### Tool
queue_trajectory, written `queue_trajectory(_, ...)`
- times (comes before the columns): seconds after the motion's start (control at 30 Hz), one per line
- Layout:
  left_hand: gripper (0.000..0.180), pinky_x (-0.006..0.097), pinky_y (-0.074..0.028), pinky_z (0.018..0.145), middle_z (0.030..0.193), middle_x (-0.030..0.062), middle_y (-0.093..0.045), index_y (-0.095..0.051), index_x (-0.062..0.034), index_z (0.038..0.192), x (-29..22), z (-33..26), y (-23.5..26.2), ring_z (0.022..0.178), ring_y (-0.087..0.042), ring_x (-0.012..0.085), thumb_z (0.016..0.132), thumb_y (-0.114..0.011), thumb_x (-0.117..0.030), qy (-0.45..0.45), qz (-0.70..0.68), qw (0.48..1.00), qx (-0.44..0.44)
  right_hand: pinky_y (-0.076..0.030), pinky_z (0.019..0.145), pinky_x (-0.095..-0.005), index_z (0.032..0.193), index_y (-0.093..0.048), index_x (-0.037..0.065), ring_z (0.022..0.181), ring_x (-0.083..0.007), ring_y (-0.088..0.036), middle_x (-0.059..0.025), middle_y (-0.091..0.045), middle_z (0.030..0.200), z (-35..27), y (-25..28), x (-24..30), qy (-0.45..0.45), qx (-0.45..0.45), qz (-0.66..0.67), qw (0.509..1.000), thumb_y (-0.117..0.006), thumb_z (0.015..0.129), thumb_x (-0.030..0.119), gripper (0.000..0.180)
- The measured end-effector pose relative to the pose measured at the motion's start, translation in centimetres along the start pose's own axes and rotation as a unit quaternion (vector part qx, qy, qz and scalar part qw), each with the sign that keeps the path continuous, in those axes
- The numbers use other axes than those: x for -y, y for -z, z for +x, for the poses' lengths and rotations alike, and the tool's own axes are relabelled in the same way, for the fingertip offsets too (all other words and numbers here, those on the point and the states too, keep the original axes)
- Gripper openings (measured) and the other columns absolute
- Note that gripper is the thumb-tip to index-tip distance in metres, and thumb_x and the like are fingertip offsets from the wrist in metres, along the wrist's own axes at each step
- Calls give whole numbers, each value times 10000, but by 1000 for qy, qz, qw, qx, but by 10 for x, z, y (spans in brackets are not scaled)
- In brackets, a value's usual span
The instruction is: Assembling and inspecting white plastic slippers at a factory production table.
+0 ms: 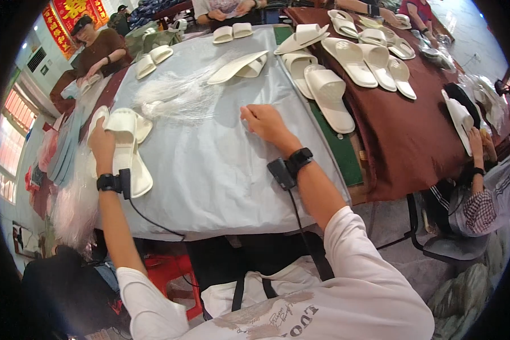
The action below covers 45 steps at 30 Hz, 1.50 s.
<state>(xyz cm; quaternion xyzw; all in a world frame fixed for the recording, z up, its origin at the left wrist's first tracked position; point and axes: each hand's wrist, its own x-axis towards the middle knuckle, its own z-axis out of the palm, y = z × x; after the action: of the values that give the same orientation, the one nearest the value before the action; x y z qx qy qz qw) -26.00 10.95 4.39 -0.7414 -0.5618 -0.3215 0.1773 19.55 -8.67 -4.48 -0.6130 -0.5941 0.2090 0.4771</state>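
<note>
At the left edge of the table, my left hand (pixel 102 144) has its fingers wrapped over a cream slipper (pixel 98 116); its palm side is hidden. Right beside it lies another cream slipper (pixel 131 161) with a wide strap, partly over a further slipper (pixel 144 130). Over the middle of the pale sheet is my right hand (pixel 268 123), fingers curled in, with nothing showing in them. Ahead of the hands lie a heap of clear plastic bags (pixel 178 96) and a tilted pair of slippers (pixel 238 68).
Several slippers (pixel 351 59) cover the brown cloth (pixel 399 141) on the right, and a slipper (pixel 330 96) lies along the green strip (pixel 354 161). More pairs stand farther back. Co-workers sit around; one person's hand (pixel 476 141) holds a slipper at the right. Plastic bags hang at the left edge.
</note>
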Motion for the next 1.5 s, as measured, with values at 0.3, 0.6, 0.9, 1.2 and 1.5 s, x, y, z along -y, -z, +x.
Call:
queue_trajectory(0.3,340,510,-519,911,1093,255,-704,-645,-40,1210,-58,0,16,1080,-668,424,912,-594,-195,59,102,982,149,-506,668,-379,1000,-692,-10,626,-240,-639,-110,-676,711,6,18,-9,-31,-197,-102,974,-553,995,228,276)
queue_trajectory(0.6,267,377,-556,816,985,155,-754,-694,-29,1143,-238,-29,90,894,-740,284,968,-665,-227,-150,-231,945,174,-450,992,-394,1368,-534,-50,1194,-353,-528,-204,-540,1279,23,56,-40,-109,-563,35,819,-538,882,58,498)
queue_trajectory(0.9,265,290,-553,752,947,84,-760,-709,-12,1115,-302,-69,5,857,-717,134,1015,-640,-247,-100,-517,791,312,-533,842,-336,1490,-393,-92,962,-237,-704,-243,-529,1374,16,29,-20,10,-419,161,893,-493,958,63,563)
queue_trajectory(1.2,723,337,-536,906,1474,214,-470,-342,-51,1544,-300,-95,-34,1175,-624,251,1019,-587,-483,33,-720,618,315,-555,961,-343,1592,54,-45,1207,-262,-617,-269,-104,1632,-4,-25,24,84,-109,281,950,-571,945,-18,899)
queue_trajectory(1.5,916,383,-503,982,1607,266,-256,-221,-94,1615,-275,-83,-62,1263,-566,333,945,-694,-502,122,-741,597,282,-425,1145,-436,1607,157,74,1486,-298,-310,-131,87,1674,-20,-45,44,73,151,428,888,-608,942,-46,1021)
